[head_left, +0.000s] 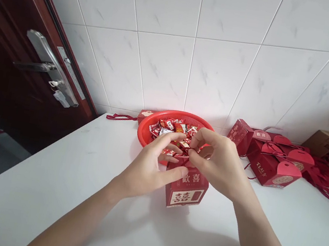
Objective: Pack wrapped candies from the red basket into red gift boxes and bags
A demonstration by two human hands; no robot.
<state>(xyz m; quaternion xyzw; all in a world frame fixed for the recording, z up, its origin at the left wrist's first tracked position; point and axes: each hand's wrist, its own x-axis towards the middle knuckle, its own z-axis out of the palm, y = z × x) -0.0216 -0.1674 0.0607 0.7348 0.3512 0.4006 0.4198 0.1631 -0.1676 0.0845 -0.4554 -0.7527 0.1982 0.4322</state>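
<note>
While my left hand (146, 168) spreads loosely at the red box (189, 187), my right hand (217, 160) pinches, catch unclear, near its twelve-o'clock edge: top work, I judge, next needing precision.

Red box (187, 186) (cream character panel (187, 198)), seemingly upright on white table (60, 189), top part-hidden.

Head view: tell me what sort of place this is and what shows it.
Probably a room in a home, though that isn't certain: there is a tiled wall, a dark red door with keys hanging at its lock, and a plain white table.
</note>
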